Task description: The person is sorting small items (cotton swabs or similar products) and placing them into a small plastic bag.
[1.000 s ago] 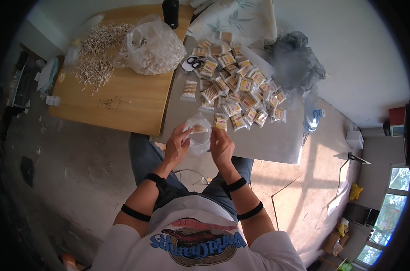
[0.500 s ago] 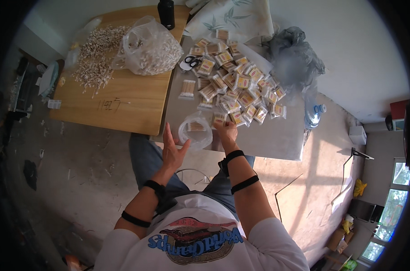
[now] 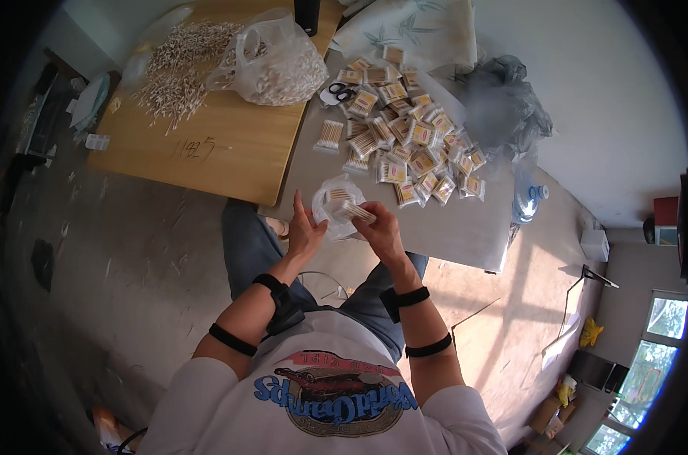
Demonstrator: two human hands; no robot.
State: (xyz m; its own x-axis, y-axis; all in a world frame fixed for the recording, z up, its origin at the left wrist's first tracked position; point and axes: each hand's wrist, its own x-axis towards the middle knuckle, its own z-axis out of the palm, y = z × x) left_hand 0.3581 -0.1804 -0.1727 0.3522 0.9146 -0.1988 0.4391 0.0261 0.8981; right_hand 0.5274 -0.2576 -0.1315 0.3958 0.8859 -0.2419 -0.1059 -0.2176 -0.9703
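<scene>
My left hand (image 3: pixel 304 230) and my right hand (image 3: pixel 378 227) are raised together over the near edge of the grey table (image 3: pixel 465 227). Between them is a small clear plastic bag (image 3: pixel 335 203) of cotton swabs. My left hand holds the bag's left side with the fingers spread upward. My right hand pinches a small bundle of swabs (image 3: pixel 357 212) at the bag's mouth. A heap of small filled swab packets (image 3: pixel 404 136) lies on the table just beyond my hands.
A wooden table (image 3: pixel 222 144) at the left carries loose cotton swabs (image 3: pixel 178 68) and a big clear bag of swabs (image 3: pixel 279 64). Scissors (image 3: pixel 342 93), a grey plastic bag (image 3: pixel 503 106), a patterned cloth (image 3: pixel 416 26) and a water bottle (image 3: pixel 527 199) lie around the packets.
My right hand reached forward to the packets and came back holding a bundle of swabs at the bag. My left hand dropped briefly, then rose to the bag again.
</scene>
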